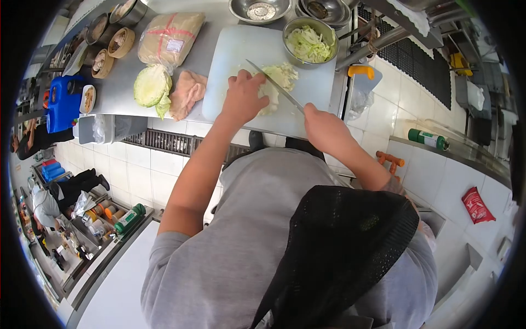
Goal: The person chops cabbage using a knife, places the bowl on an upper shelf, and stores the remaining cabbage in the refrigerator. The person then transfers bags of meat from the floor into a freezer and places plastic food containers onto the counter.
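My right hand is closed round the handle of a kitchen knife, whose blade slants up and left across the chopped cabbage. Left of the blade, my left hand lies low over the white cutting board, thumb apart from the bent fingers. Its fingertips are close to the blade; whether they touch it I cannot tell. At the board's far right corner stands a metal bowl with shredded cabbage in it. A cut cabbage sits left of the board, beside a pale pink crumpled item.
A wrapped brown package with red tape lies on the steel table. Metal bowls stand at the back, bamboo steamers and a blue jug at the left. Another person is at far left.
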Available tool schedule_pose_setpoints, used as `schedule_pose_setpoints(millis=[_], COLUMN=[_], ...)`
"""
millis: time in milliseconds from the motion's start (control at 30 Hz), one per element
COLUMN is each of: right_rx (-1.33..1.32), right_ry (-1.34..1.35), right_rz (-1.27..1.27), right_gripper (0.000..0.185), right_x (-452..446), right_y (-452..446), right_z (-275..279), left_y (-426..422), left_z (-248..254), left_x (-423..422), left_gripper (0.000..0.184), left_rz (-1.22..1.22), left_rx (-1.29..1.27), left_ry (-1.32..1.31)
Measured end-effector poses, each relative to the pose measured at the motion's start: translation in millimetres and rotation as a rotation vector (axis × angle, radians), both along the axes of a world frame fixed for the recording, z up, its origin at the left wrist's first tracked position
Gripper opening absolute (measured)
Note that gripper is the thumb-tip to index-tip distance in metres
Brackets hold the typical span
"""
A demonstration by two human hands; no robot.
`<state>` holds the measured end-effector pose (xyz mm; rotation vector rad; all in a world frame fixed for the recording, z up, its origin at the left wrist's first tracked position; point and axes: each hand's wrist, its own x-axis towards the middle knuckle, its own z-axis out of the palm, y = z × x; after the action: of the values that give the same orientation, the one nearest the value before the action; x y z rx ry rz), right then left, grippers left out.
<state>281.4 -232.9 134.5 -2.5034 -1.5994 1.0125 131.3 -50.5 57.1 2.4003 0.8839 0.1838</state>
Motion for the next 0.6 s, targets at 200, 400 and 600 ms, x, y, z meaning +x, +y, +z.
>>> schedule_pose_setpoints(millis=[200, 400, 600], right_rx=[0.117, 0.102, 0.027], right_ry=[0.044, 0.019, 0.012], right_rz=[0.012, 0.033, 0.059], right_gripper=[0.017, 0.017, 0.017], right_x=[0.8, 12.3, 9.3], right_y=[-6.4, 12.3, -10.5], right_z=[-75.8, -72.3, 8.3], left_y=[-0.1, -14.2, -0.1], left_z=[-6.7, 1.6, 0.2], left_x=[-2.6, -5.9, -15.1], left_gripper=[0.049, 0.053, 0.057], left_rz=[-0.011, 0.032, -0.016], left_rx=[0.014, 0.037, -0.034], left_ry=[-0.027, -0.015, -0.093])
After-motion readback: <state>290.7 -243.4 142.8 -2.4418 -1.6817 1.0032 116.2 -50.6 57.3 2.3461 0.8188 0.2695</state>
